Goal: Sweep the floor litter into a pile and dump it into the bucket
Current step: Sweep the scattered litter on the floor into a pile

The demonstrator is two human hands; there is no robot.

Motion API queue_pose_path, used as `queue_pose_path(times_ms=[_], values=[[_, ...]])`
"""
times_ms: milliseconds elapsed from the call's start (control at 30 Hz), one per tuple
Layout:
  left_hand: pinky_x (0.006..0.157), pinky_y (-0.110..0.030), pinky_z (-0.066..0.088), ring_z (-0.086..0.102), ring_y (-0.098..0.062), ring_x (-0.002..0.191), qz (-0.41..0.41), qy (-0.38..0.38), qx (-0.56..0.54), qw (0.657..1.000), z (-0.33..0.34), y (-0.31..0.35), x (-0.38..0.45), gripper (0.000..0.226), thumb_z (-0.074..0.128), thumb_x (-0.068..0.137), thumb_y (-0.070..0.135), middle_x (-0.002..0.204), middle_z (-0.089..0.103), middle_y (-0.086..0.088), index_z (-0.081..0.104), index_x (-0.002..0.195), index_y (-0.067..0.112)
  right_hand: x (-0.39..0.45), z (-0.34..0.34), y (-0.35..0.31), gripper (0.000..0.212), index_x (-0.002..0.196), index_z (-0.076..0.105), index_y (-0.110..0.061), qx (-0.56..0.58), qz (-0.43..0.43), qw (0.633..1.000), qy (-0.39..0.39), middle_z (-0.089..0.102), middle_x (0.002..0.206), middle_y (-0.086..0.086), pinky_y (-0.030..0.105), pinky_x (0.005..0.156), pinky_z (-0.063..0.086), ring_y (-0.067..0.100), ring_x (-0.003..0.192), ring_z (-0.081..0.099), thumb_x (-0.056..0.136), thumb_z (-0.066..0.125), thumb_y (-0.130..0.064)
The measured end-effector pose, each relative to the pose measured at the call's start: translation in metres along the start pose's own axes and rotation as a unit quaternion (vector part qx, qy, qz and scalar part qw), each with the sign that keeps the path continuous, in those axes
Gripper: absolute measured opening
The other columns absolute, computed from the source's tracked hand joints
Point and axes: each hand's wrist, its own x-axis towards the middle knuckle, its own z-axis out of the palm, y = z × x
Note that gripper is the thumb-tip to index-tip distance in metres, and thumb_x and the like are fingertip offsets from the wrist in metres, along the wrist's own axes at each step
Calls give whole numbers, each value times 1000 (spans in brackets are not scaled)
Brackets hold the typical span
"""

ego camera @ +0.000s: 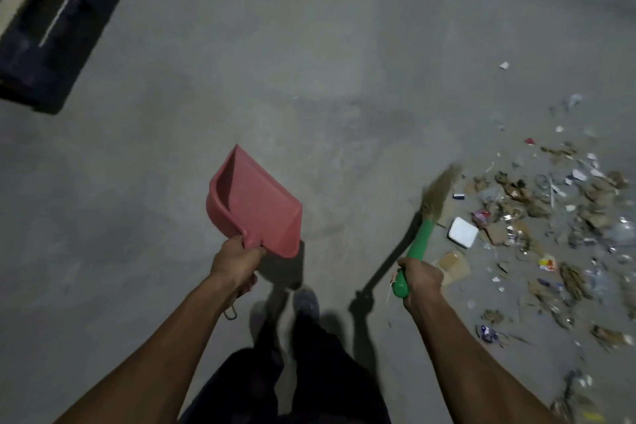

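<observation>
My left hand [237, 263] grips the dustpan [254, 203] clear of the floor; my right hand [421, 280] clamps the broom [425, 227], bristles angled toward the litter [537, 217] at right, ready to gather it.

Pink dustpan, green-handled broom and scattered floor litter.
The pink plastic dustpan [254, 203] is held off the floor, mouth tilted up. The short straw-bristled broom with a green plastic handle [421, 234] angles toward the loose spread of cardboard scraps, wrappers and a white foam block [537, 217] at right.
</observation>
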Motion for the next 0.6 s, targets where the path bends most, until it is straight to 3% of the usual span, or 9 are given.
queue_pose_path(times_ms=[67, 133, 233, 333, 433, 533, 600], values=[[41, -24, 34, 45, -22, 44, 12, -17, 18, 1000, 5, 11, 0, 6, 58, 88, 12, 71, 55, -13, 58, 93, 8, -18, -5, 6, 15, 72, 55, -9, -38, -35, 999, -4, 59, 61, 17, 49, 66, 56, 32, 54, 58, 72, 70, -8], [41, -24, 35, 46, -22, 45, 21, -29, 36, 999, 11, 20, 2, 8, 59, 87, 12, 72, 55, -13, 59, 94, 9, -41, -6, 11, 20, 72, 51, -17, -69, -63, 996, -15, 66, 72, 21, 52, 69, 58, 33, 60, 63, 73, 69, -12], [42, -24, 35, 45, -22, 46, 37, -59, 68, 995, 18, 33, 7, 9, 58, 88, 12, 72, 55, -13, 60, 96, 8, -66, -3, 8, 21, 92, 51, -21, -90, -84, 991, -61, 68, 82, 19, 41, 62, 55, 27, 56, 61, 83, 65, -9], [41, -24, 36, 46, -22, 45, 50, -84, 109, 989, 22, 41, 16, 13, 59, 87, 13, 72, 56, -13, 59, 98, 7, -69, 3, 6, 28, 111, 59, -11, -102, -68, 987, -104, 67, 82, 16, 31, 51, 51, 23, 51, 60, 84, 66, -8], [41, -23, 35, 46, -21, 45, 49, -111, 144, 982, 26, 48, 24, 12, 59, 88, 12, 72, 55, -12, 59, 99, 6, -67, 1, 4, 21, 99, 55, -16, -105, -25, 989, -98, 65, 79, 14, 32, 51, 52, 24, 54, 60, 85, 66, -5], [41, -23, 35, 45, -21, 46, 50, -135, 164, 976, 30, 54, 34, 11, 58, 89, 12, 71, 54, -12, 59, 97, 5, -51, -6, 4, 10, 87, 58, -5, -71, 29, 994, -73, 59, 69, 14, 27, 43, 47, 26, 51, 57, 82, 67, -3], [43, -24, 37, 46, -21, 48, 56, -148, 178, 971, 33, 58, 39, 8, 59, 89, 12, 71, 55, -12, 58, 94, 6, -12, -15, 21, 28, 87, 63, -2, -54, 58, 995, -52, 63, 71, 18, 37, 49, 55, 32, 60, 63, 65, 77, -13]])
